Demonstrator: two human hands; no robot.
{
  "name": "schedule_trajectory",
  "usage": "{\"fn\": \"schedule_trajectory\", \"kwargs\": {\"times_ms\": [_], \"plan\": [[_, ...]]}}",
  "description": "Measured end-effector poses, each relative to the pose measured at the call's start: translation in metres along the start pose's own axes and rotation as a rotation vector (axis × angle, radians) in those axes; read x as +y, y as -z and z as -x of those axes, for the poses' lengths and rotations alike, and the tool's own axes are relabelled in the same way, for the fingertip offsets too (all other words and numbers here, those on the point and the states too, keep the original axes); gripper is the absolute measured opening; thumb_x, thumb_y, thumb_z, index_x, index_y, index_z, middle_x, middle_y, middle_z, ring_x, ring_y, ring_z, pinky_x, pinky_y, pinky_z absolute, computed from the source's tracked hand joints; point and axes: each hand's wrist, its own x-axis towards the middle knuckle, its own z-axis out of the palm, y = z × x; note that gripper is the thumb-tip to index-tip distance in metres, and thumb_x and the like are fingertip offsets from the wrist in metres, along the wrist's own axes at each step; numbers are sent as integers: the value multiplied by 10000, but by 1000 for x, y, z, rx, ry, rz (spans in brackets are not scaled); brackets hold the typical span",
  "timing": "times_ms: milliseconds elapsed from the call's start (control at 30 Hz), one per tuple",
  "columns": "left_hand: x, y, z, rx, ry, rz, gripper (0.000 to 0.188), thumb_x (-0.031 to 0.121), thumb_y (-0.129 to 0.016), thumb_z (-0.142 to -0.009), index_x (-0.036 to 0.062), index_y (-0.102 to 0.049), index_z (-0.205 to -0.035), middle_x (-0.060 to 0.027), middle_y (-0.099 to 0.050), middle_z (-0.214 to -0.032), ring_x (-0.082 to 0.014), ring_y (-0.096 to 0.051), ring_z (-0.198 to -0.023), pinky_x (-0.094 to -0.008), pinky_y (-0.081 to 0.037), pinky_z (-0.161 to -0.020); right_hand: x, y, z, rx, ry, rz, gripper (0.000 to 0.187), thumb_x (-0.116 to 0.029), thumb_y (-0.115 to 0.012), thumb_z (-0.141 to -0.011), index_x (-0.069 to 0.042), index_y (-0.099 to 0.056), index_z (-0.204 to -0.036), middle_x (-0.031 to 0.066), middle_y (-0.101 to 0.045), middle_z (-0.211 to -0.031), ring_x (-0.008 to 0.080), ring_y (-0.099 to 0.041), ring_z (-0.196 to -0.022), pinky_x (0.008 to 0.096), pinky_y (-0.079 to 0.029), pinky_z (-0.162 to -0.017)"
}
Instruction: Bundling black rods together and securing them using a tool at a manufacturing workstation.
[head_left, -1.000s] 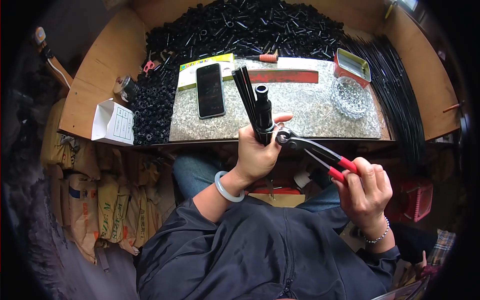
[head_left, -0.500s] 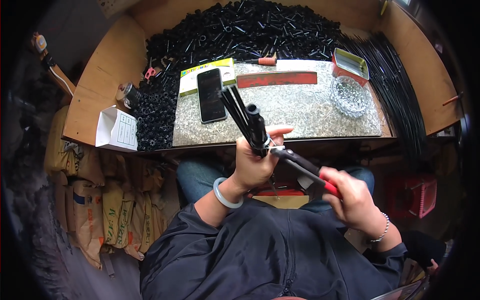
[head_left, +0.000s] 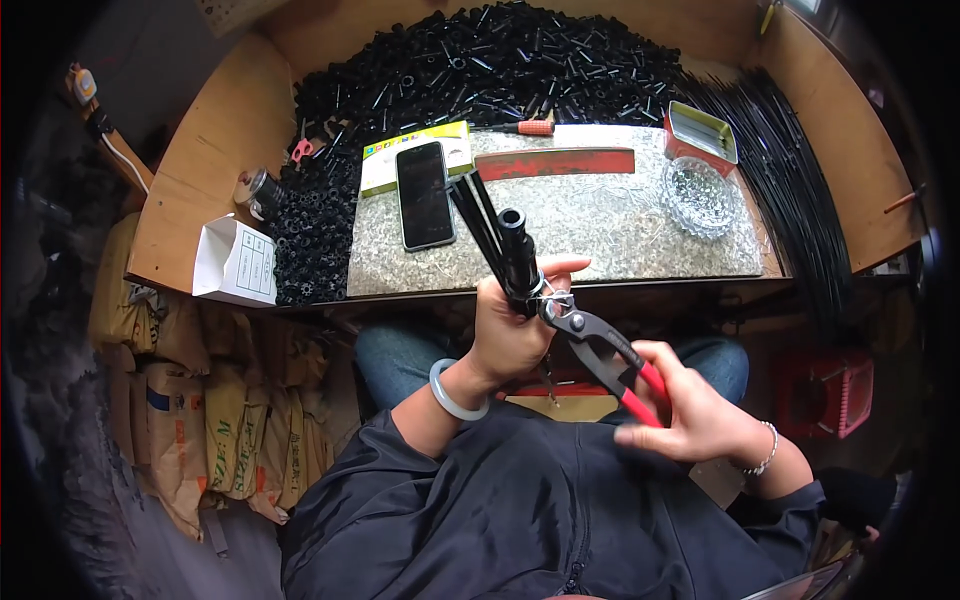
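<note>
My left hand (head_left: pixel 508 335) is closed around a bundle of thin black rods (head_left: pixel 485 222) with a black tube (head_left: pixel 514 250) among them, its round open end up. My left index finger points out to the right. A thin silvery wire (head_left: pixel 547 292) sits at the bundle's lower end. My right hand (head_left: pixel 695 410) grips pincers (head_left: pixel 598 365) with a black head and red handles. Their jaws are at the wire, right beside my left hand, and their handles are spread apart.
Behind the speckled board (head_left: pixel 600 240) lies a heap of black tubular parts (head_left: pixel 490 60). On the board are a phone (head_left: pixel 426 195), a red bar (head_left: pixel 555 162), a glass dish (head_left: pixel 697 197) and a red tin (head_left: pixel 700 138). Long black rods (head_left: pixel 800 180) lie right; a white box (head_left: pixel 235 260) stands left.
The pincers' handles have spread apart and their head has turned, showing its pivot. My right hand has moved slightly down with them. My left hand and the bundle have barely moved.
</note>
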Motion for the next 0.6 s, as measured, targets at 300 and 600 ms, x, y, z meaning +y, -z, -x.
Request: {"fn": "schedule_trajectory", "kwargs": {"times_ms": [300,600], "plan": [[9,-9,-3,42,45,-92,203,-27,-494,-916,-74,-608,-1077,57,-457,-537,-3,-381,-430,-192,-267,-405,20,4,-6,381,462,367,521,-36,-547,-876,12,-358,-1360,190,-560,-1043,295,-601,-850,328,-468,-816],[3,-6,-4,-27,-18,-147,230,-59,-521,-864,-76,-610,-1076,25,-506,-613,-7,-426,-488,-184,-281,-429,-18,21,15,259,-157,469,262,-122,-555,-902,7,-498,-1123,202,-581,-937,343,-584,-786,363,-483,-675]]}}
